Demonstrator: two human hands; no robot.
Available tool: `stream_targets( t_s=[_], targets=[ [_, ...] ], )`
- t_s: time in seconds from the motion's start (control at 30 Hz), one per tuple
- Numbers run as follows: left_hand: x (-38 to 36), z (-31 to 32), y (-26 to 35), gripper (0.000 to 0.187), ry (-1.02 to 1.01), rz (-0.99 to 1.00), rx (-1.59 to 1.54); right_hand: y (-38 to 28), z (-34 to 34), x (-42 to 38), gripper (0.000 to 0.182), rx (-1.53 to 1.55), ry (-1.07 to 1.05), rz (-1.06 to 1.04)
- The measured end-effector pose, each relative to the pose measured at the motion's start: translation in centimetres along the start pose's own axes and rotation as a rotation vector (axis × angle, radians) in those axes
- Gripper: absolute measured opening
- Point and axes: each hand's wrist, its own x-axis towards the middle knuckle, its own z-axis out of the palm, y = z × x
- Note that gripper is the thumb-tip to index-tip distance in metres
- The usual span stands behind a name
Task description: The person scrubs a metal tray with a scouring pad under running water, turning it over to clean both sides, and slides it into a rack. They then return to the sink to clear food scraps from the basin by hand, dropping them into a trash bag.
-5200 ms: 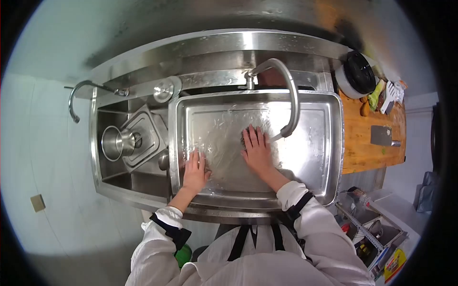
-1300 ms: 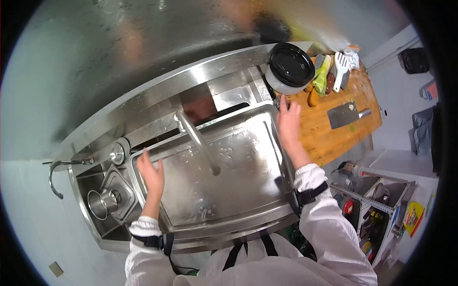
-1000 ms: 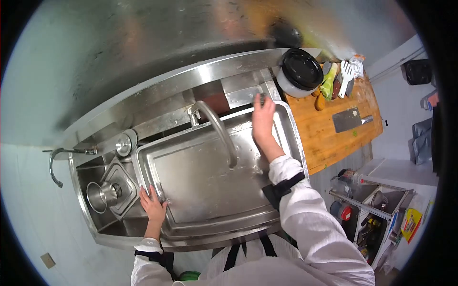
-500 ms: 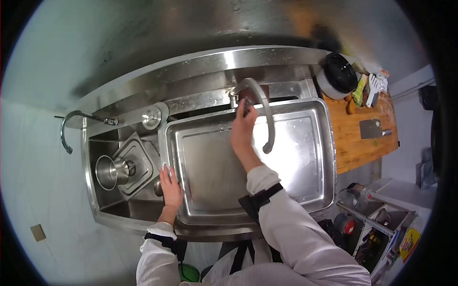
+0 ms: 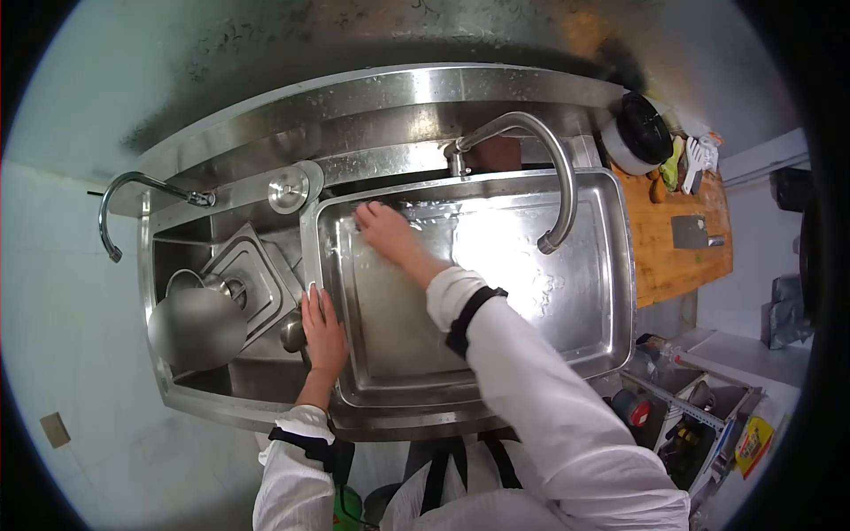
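A large shallow stainless steel tray [image 5: 407,354] lies across the right-hand sink, its bottom wet and shiny. My right hand [image 5: 390,234] is inside it near the far left corner, fingers curled down against the metal. A small dark thing shows at the fingertips, too hidden to name. My left hand [image 5: 325,334] rests on the tray's left edge, fingers stretched out and lying along the rim. Over the tray's right part arches a thick faucet [image 5: 567,177].
The left basin holds a tilted metal pan [image 5: 257,292] and a metal pot [image 5: 184,281], partly covered by a blur. A thinner faucet [image 5: 111,217] stands at left. On the wooden board [image 5: 655,274] lie a cleaver [image 5: 689,232] and a black-lidded pot [image 5: 633,142].
My right hand has moved from beside the faucet's base left and down into the tray's far left corner. The faucet's spout has swung to the right. My left hand stays on the rim.
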Motion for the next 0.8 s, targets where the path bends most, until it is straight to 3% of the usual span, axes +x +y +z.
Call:
stream_targets(
  t_s=[0.07,0.13,0.17,0.2,0.27,0.33,0.4,0.43,0.5,0.53,0.6,0.63,0.67,0.73,0.8],
  targets=[
    [0.0,0.2,0.0,0.072,0.005,-0.004,-0.006,2.6,-2.7,-1.9,0.017,-0.065,-0.031,-0.088],
    [-0.1,0.2,-0.2,0.071,0.011,-0.003,-0.006,5.4,-5.3,-4.6,0.016,0.125,0.048,0.169],
    [-0.1,0.2,-0.2,0.071,0.021,-0.003,-0.007,7.4,-6.7,-7.0,0.020,-0.033,0.198,0.038],
    [-0.2,0.2,-0.1,0.072,0.031,-0.003,-0.007,8.6,-9.1,-9.1,0.026,-0.177,0.142,0.135],
    [-0.1,0.0,-0.1,0.072,0.026,-0.006,-0.026,9.9,-14.2,-12.5,0.027,0.192,0.108,0.598],
    [-0.1,0.0,0.2,0.072,0.031,-0.006,-0.042,11.1,-17.8,-15.2,0.028,-0.088,0.258,0.677],
    [-0.2,0.1,0.2,0.073,0.107,-0.014,-0.040,15.2,-18.6,-19.4,0.030,-0.560,0.063,0.515],
    [-0.3,-0.3,0.6,0.073,0.111,-0.003,-0.037,14.4,-20.9,-19.9,0.030,-0.518,-0.012,0.539],
    [-0.4,-0.7,1.9,0.069,0.117,-0.367,-0.048,13.1,-25.5,-21.7,0.029,-0.479,-0.041,0.555],
    [-0.5,-0.8,2.3,0.069,0.111,-0.353,-0.051,12.4,-26.9,-22.9,0.029,-0.484,-0.041,0.569],
    [-0.3,-0.6,2.4,0.061,0.076,-0.439,0.027,11.4,-29.0,-25.5,0.029,-0.563,0.184,0.711],
    [-0.4,-0.2,2.5,0.050,0.206,-0.406,0.042,11.4,-29.3,-27.5,0.031,-0.569,0.133,0.808],
    [-0.3,0.2,2.7,0.050,0.203,-0.393,0.041,11.1,-29.1,-29.2,0.031,-0.574,0.136,0.821],
    [0.2,-0.6,3.6,0.046,0.154,-0.610,-0.005,10.7,-28.5,-31.2,0.037,-0.447,0.121,0.958],
    [0.4,0.4,2.6,0.046,0.155,-0.623,0.047,10.1,-27.5,-31.3,0.040,-0.408,0.190,0.942]
  ],
)
